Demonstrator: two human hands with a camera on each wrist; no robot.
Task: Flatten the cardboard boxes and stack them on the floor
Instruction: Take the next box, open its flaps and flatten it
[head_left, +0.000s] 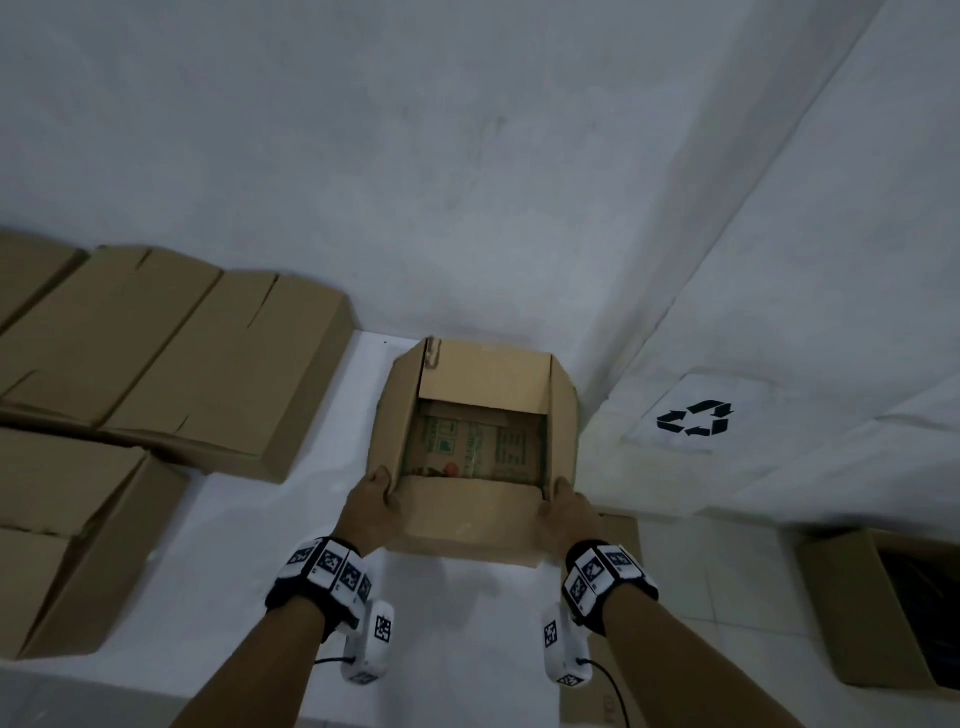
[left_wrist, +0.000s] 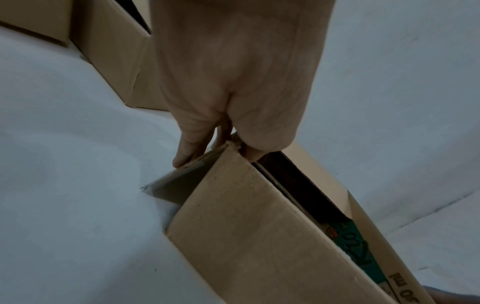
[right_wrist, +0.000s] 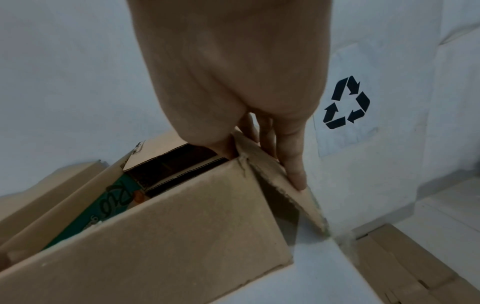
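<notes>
An open brown cardboard box (head_left: 467, 525) stands on the white floor against the wall, its top flaps spread outward. Green print shows on the inside bottom (head_left: 470, 441). My left hand (head_left: 370, 501) grips the box's near left corner and my right hand (head_left: 566, 512) grips the near right corner. In the left wrist view the left hand (left_wrist: 233, 82) pinches the corner of the box (left_wrist: 246, 226), thumb inside and fingers on the side flap. In the right wrist view the right hand (right_wrist: 233, 82) does the same on the box (right_wrist: 168, 236), its fingers (right_wrist: 293, 164) lying along the right flap.
Closed boxes lie at the left (head_left: 182, 353) and front left (head_left: 67, 530). An open box (head_left: 883, 608) sits at the right edge. Flat cardboard (right_wrist: 402, 267) lies on the floor by my right arm. A recycling sign (head_left: 696, 418) is stuck on the right wall.
</notes>
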